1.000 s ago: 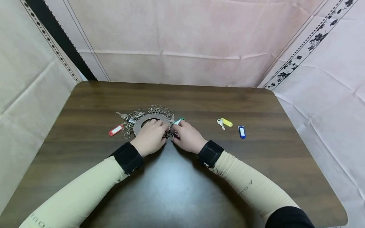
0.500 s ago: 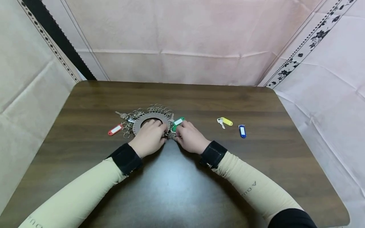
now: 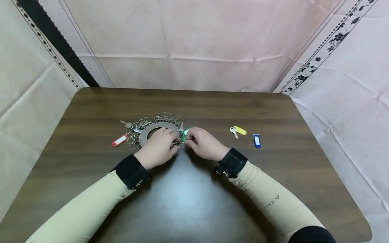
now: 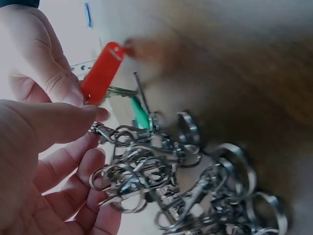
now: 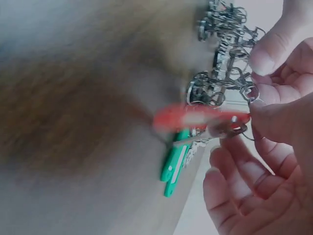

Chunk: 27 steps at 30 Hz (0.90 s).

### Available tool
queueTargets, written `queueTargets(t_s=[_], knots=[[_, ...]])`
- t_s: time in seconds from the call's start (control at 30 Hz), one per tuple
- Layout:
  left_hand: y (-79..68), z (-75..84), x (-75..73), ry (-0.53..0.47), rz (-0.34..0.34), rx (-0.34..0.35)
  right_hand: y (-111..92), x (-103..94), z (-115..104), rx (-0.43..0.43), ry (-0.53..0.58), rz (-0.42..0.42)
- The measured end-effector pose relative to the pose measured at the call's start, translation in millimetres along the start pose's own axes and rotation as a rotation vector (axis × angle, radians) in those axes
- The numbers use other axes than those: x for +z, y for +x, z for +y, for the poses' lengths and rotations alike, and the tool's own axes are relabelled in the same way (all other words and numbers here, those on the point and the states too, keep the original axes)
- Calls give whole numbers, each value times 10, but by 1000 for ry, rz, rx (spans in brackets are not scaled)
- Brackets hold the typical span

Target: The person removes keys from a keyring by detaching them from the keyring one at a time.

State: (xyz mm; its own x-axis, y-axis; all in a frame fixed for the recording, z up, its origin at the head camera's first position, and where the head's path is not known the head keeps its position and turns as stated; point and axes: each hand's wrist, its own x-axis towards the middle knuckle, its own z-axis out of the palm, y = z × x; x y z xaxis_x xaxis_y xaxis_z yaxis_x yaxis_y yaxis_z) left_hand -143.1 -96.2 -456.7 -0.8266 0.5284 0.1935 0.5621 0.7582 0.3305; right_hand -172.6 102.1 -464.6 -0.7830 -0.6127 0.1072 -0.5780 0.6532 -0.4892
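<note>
A grey metal ring (image 3: 144,135) hung with several small clasps and loops lies left of the table's middle. My left hand (image 3: 159,145) lies over its near side. In the left wrist view, the left thumb and index finger pinch a small metal clasp (image 4: 100,128) at the ring's edge. My right hand (image 3: 204,144), just to the right, pinches a thin split ring (image 5: 252,132) carrying a red key tag (image 5: 188,117) and a key (image 5: 217,129). That split ring is close beside the left fingertips. Two green key tags (image 5: 176,159) hang from the ring just beyond.
Another red key tag (image 3: 120,140) and a key (image 3: 126,124) stick out on the ring's left side. To the right on the brown table (image 3: 194,202) lie a yellow tag (image 3: 240,130) with a key (image 3: 234,132), and a blue tag (image 3: 257,141).
The right hand has drawn a little to the right, apart from the left hand. The left hand stays on the ring. A green tag showed more fully half a second ago and is now partly covered.
</note>
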Motion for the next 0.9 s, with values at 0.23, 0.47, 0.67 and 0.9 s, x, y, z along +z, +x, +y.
queueTargets(t_s=[0.23,0.47,0.67,0.9], knots=[[45,-56,-1,-66,64,7,19,17,-7,36,135,-45],[98,-60,-59,-65,100,47,49,20,9,31,184,-57],[66,-127,-122,-74,120,23,121,52,-18,-11,205,-65],[79,-184,-54,-111,108,-19,114,70,11,-4,260,-71]])
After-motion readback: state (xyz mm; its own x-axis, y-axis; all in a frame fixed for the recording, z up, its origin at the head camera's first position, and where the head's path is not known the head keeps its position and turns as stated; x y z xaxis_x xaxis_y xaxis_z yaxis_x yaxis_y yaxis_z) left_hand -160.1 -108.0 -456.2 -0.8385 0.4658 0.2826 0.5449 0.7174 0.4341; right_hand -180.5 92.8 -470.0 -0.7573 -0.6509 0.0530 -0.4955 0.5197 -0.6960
